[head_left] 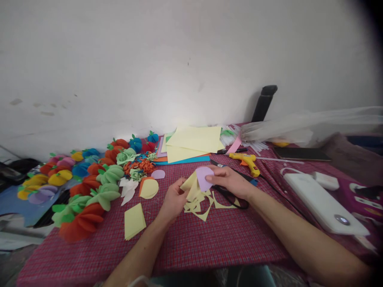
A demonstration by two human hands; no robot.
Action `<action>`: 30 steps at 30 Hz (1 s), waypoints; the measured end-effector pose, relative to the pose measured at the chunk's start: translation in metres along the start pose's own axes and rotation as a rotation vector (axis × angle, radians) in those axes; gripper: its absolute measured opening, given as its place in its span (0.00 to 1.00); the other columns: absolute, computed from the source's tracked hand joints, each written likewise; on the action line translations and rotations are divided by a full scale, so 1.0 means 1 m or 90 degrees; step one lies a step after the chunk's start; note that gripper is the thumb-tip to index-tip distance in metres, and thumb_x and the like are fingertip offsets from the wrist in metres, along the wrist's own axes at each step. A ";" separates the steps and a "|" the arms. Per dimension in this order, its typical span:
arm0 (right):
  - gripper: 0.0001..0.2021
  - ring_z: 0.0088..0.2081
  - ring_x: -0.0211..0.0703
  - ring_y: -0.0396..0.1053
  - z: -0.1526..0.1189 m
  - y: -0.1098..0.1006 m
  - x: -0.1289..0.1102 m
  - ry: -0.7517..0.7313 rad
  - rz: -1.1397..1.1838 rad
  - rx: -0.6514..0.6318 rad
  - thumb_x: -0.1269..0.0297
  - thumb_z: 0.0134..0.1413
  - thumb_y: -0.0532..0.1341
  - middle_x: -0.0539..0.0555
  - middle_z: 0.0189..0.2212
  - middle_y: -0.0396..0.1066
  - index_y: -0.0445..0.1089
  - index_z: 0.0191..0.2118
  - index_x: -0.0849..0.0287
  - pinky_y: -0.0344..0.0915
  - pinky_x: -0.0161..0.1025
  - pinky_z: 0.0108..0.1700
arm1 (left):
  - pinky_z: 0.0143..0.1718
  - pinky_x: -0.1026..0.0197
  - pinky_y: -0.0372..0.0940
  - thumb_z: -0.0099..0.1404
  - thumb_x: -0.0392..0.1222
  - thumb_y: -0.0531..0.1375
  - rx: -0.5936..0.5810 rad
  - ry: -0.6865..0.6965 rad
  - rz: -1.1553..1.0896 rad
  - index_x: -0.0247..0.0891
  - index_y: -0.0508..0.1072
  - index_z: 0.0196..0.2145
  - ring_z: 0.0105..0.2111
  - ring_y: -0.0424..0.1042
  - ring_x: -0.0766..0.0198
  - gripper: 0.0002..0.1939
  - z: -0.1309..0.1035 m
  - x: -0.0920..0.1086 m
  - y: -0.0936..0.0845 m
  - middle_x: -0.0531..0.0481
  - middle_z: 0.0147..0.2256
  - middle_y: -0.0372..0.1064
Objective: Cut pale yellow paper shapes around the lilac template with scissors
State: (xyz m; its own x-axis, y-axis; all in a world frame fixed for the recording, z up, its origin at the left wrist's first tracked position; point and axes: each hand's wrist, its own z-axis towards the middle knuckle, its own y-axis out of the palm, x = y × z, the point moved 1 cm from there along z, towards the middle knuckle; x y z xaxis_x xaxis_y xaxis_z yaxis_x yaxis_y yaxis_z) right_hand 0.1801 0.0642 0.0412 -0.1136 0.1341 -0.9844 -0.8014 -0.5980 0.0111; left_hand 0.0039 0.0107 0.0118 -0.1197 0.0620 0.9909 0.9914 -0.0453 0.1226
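Note:
My left hand point(176, 198) pinches pale yellow paper point(190, 184) above the middle of the table. In my right hand point(226, 179) is a rounded purple paper piece point(204, 178), held against the yellow paper between thumb and fingers. Yellow paper offcuts point(206, 212) with curved cut edges lie beneath both hands. Scissors with black handles point(231, 198) rest under and beside my right hand, partly hidden. Left of my left hand are a rounded yellow piece point(149, 188) on orange paper, a small purple piece point(158, 174) and a stack of yellow rectangles point(134, 221).
Colourful paper pumpkin shapes point(85, 185) crowd the left side. Larger yellow sheets point(194, 141) lie at the back. A yellow glue gun point(245, 161), its cable, a dark phone-like slab point(302, 153) and a white power bank point(321, 201) occupy the right.

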 end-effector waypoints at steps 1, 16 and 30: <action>0.09 0.39 0.41 0.64 -0.001 -0.001 -0.003 -0.003 -0.031 -0.031 0.60 0.45 0.61 0.51 0.34 0.70 0.74 0.24 0.59 0.57 0.37 0.45 | 0.22 0.67 0.59 0.47 0.42 0.63 -0.018 -0.001 0.022 0.35 0.71 0.30 0.21 0.65 0.68 0.12 0.000 -0.001 0.000 0.55 0.22 0.68; 0.16 0.22 0.36 0.63 0.001 0.024 0.034 0.119 0.130 0.133 0.52 0.44 0.60 0.50 0.19 0.68 0.70 0.24 0.63 0.58 0.34 0.27 | 0.26 0.67 0.59 0.51 0.45 0.61 0.075 0.009 -0.061 0.33 0.70 0.31 0.23 0.64 0.69 0.12 0.003 -0.004 0.000 0.50 0.26 0.68; 0.14 0.28 0.39 0.65 0.000 0.017 0.022 0.028 -0.153 0.048 0.58 0.49 0.56 0.51 0.24 0.69 0.72 0.25 0.62 0.60 0.34 0.30 | 0.23 0.67 0.57 0.52 0.46 0.59 0.090 0.032 0.050 0.33 0.70 0.22 0.19 0.61 0.71 0.12 0.003 0.002 -0.003 0.55 0.17 0.64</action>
State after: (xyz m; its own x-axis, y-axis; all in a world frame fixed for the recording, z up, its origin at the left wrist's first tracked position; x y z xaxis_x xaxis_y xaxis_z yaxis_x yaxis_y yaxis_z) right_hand 0.1638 0.0571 0.0199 0.1099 0.2298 -0.9670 -0.8441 -0.4921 -0.2129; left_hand 0.0006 0.0135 0.0134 -0.0406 0.0141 0.9991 0.9949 0.0925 0.0391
